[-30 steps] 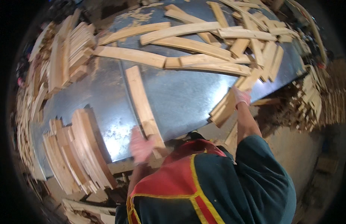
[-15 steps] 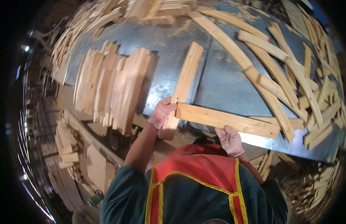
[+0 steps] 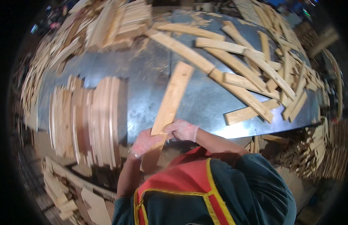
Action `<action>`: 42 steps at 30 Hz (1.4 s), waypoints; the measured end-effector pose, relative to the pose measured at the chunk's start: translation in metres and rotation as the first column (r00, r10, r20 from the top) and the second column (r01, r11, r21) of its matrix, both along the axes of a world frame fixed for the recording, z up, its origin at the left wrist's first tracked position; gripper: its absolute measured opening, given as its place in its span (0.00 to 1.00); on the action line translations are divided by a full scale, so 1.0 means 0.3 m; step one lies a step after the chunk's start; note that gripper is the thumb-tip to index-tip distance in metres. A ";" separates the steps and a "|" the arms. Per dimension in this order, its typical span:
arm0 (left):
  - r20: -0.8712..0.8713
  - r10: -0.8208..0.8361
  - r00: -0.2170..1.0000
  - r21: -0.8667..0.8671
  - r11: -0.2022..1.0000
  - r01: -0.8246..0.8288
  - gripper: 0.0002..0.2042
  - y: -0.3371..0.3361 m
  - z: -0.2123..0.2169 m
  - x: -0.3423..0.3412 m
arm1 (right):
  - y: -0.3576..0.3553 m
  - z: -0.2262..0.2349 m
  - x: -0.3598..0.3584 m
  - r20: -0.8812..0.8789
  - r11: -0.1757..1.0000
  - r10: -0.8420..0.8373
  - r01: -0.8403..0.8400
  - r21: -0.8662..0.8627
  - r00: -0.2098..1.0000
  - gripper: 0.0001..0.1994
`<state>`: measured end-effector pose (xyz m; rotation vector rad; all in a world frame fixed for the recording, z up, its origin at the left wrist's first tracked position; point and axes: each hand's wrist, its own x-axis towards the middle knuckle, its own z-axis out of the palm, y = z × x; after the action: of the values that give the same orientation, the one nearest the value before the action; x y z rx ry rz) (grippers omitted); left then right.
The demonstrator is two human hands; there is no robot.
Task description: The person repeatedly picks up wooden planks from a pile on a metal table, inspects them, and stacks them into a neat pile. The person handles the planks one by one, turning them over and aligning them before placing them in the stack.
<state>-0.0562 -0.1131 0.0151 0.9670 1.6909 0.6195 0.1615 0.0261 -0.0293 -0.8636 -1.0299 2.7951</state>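
Observation:
A light wooden board (image 3: pixel 173 97) slants over the metal table's near edge, its far end pointing away to the upper right. My left hand (image 3: pixel 144 142), in a pale pinkish glove, is closed around the wood at the left side. My right hand (image 3: pixel 182 130), gloved alike, pinches the board's near end from the right. Below the hands a second piece of board (image 3: pixel 152 156) extends toward my body, in shadow. It looks overlapped by the upper board; how much is hidden.
A stack of boards (image 3: pixel 104 120) stands at the left of the metal table (image 3: pixel 144 82). Curved and straight wooden pieces (image 3: pixel 237 67) lie jumbled at the right. More wood stock (image 3: pixel 119 22) is piled at the far left. Thin strips (image 3: pixel 312 153) lie heaped below the table's right side.
My right hand has moved left, beside my left hand. The board that lay crosswise has swung round to line up with the other. The view has shifted to the right.

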 end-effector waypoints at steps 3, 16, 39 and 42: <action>0.075 0.259 0.963 -0.040 0.966 -0.257 0.19 -0.013 -0.056 -0.030 | 0.228 0.104 0.101 0.219 0.720 -0.117 -0.069 0.691 0.969 0.28; -0.914 -0.089 0.396 -0.073 0.996 0.056 0.40 0.208 -0.045 -0.030 | 1.043 0.351 0.877 0.834 0.395 -0.375 -0.745 0.538 0.404 0.46; 0.587 0.599 0.544 -0.277 0.781 -0.560 0.22 0.582 -0.028 0.426 | 1.728 0.133 0.739 0.672 -0.024 -0.634 -0.878 0.477 0.382 0.51; 0.571 0.633 0.523 -0.225 0.734 -0.641 0.29 0.476 -0.009 0.360 | 1.668 0.116 0.682 0.680 0.366 -0.292 -0.578 0.730 0.673 0.52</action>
<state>0.0518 0.0298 0.0124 0.0335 1.3806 1.2858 0.3662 0.5264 0.0055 -1.6619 -2.5193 1.1820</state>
